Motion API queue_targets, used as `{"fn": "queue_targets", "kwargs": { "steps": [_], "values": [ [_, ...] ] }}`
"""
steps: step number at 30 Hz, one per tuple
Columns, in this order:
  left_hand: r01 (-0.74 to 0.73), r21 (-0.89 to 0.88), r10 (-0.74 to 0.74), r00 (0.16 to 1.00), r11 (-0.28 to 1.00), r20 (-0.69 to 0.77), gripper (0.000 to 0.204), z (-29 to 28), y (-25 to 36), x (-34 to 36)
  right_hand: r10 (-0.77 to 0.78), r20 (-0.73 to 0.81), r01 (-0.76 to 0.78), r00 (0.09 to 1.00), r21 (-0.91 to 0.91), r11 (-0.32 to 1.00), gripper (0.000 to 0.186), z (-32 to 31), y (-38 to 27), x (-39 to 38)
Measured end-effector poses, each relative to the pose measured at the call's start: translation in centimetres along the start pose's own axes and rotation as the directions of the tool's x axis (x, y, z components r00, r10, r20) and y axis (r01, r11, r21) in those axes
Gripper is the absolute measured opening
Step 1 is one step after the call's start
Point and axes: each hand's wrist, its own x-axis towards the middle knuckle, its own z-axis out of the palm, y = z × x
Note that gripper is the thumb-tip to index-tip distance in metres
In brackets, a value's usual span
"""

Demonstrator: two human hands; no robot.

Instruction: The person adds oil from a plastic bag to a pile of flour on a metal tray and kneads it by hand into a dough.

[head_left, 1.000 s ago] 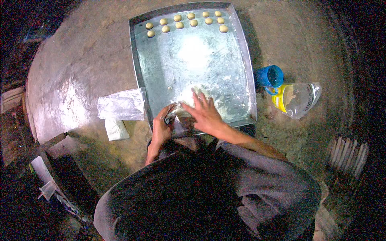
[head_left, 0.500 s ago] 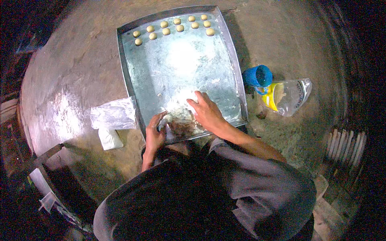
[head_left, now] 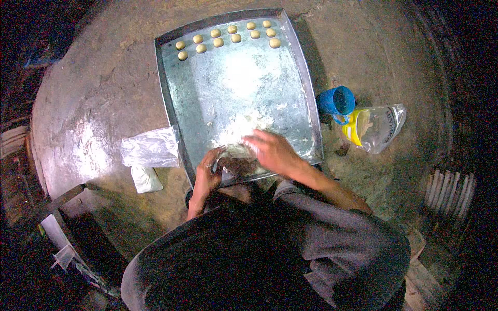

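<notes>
A shallow metal tray (head_left: pixel 285 93) lies ahead of me, with several small round pale dough pieces (head_left: pixel 236 38) in two rows at its far end. White flour (head_left: pixel 236 127) is smeared over the near half, where a dark brown, whitened mass (head_left: pixel 238 165) sits by the edge. My left hand (head_left: pixel 208 171) curves its fingers at the left of that mass, closed on something I cannot make out. Over the mass and flour, my right hand (head_left: pixel 272 154) reaches in, its fingers blurred and what lies under them hidden.
Left of the tray, a clear plastic sheet (head_left: pixel 148 145) and a white bag (head_left: pixel 145 179) lie on the worn concrete floor (head_left: pixel 93 88). To the right are a blue mug (head_left: pixel 328 100) and a yellow-and-clear packet (head_left: pixel 376 129). A slatted object (head_left: pixel 448 194) sits farther right.
My right hand's fingers went from spread to bent, then moved slightly toward the near edge and blurred. My left hand stays at the lower left of the tray. The whole view has shifted somewhat.
</notes>
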Motion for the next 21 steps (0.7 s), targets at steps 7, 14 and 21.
{"fn": "queue_targets", "kwargs": {
  "steps": [7, 14, 21],
  "values": [
    [-0.135, 0.300, 0.122, 0.991, 0.945, 0.060, 0.076, 0.8, 0.3, 1.3, 0.053, -0.026, -0.057, 0.998, -0.229, 0.972, 0.055, 3.1, 0.4, 0.3],
    [0.023, 0.023, -0.027, 0.988, 0.999, 0.152, 0.077, -0.5, 0.1, 0.4, 0.019, -0.029, -0.032, 0.999, -0.530, 0.847, 0.050, 7.0, -2.2, -2.5],
    [-0.069, 0.217, 0.034, 0.986, 0.974, 0.161, 0.055, -0.9, 0.7, -0.6, 0.076, 0.011, -0.070, 0.997, -0.256, 0.964, 0.050, 3.5, 1.9, -2.5]
  ]
}}
